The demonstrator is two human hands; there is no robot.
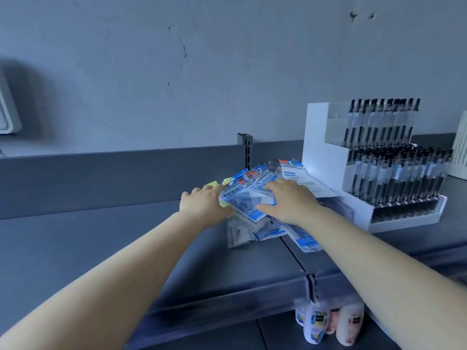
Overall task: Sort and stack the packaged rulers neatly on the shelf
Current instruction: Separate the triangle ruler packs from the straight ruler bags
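A loose pile of packaged rulers [246, 198], clear packs with blue and white header cards, lies fanned out on the dark grey shelf [101, 238] near its back wall. My left hand [202, 202] is at the pile's left edge, its fingers reaching under the top packs. My right hand [288, 200] rests flat on top of the pile with fingers spread, thumb pointing left. More packs [303, 239] stick out from under my right wrist toward the shelf's front. One white-backed pack [305, 180] lies turned over at the back right.
A white tiered display of black pens [379, 160] stands right beside the pile. The shelf's back wall [126, 178] and a slotted upright [244, 142] are behind. Small bottles [328, 322] hang or stand below the front edge. The shelf's left part holds nothing.
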